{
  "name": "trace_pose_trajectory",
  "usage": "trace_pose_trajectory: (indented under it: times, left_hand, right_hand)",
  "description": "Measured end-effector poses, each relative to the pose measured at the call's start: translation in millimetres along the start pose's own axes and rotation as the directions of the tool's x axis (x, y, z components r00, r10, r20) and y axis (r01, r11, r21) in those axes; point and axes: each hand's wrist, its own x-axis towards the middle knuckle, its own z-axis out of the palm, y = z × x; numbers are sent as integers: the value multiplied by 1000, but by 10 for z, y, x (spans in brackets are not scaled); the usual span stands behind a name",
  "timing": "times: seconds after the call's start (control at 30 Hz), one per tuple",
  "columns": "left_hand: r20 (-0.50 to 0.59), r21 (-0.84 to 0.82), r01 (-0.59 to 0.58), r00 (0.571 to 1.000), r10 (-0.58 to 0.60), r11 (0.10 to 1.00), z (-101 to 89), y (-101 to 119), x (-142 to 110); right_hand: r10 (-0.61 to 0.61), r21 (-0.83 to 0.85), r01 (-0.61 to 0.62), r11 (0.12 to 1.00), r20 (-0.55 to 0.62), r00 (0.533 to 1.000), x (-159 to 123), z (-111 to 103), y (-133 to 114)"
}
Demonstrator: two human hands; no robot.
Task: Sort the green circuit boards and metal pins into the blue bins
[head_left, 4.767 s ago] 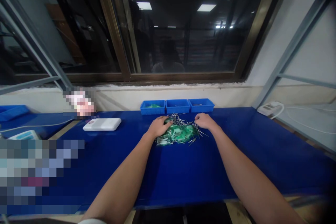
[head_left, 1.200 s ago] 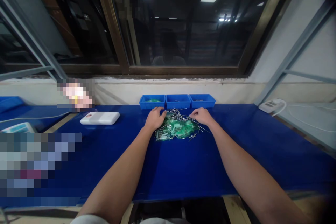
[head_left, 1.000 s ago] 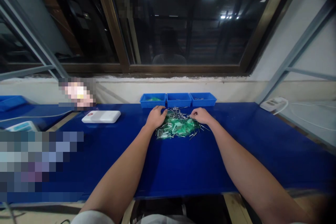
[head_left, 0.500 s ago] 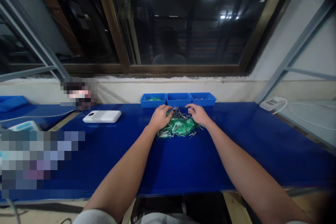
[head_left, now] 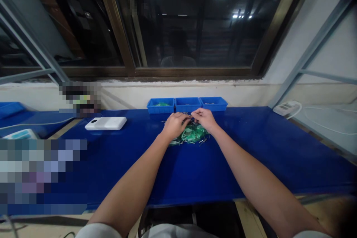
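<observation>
Picking, it seems, through thin metal rods [head_left: 203, 141] on the table [head_left: 189, 178]
My left hand [head_left: 175, 125] and right hand [head_left: 206, 119] nearly meet there, fingers curled; I can't tell what they hold. Next calls for careful pinching.

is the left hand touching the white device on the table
Apart: the head view plainly shows a stretch of bare blue tabletop between the left hand and the white device.
</observation>
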Motion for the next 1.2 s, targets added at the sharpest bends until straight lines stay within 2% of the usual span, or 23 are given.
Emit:
trace_pose_trajectory:
  times: [0.13,0.3,0.57,0.83,1.03,1.2]
  left_hand:
    - [-99,10,85,992,-84,996,24,-24,6]
    - [-106,45,48,993,-43,998,30,-63,-1]
    - [-55,122,101,994,-95,987,45,-82,11]
    - [-21,147,94,996,-92,985,29,-127,11]
    - [-10,137,125,992,-125,983,-10,-102,16]
    - [-15,94,97,995,-96,991,20,-131,2]
  right_hand:
    - [56,94,-54,994,-16,998,2,35,-7]
    - [64,93,-63,994,-1,998,-9,33,-18]
    - [-151,-97,145,985,-51,987,-14,32,-37]
    - [-188,-196,189,962,28,982,-63,-45,-96]
    - [-103,-69,103,992,2,995,-39,-92,-26]
    - [-37,9,37,999,-14,999,-10,-101,32]
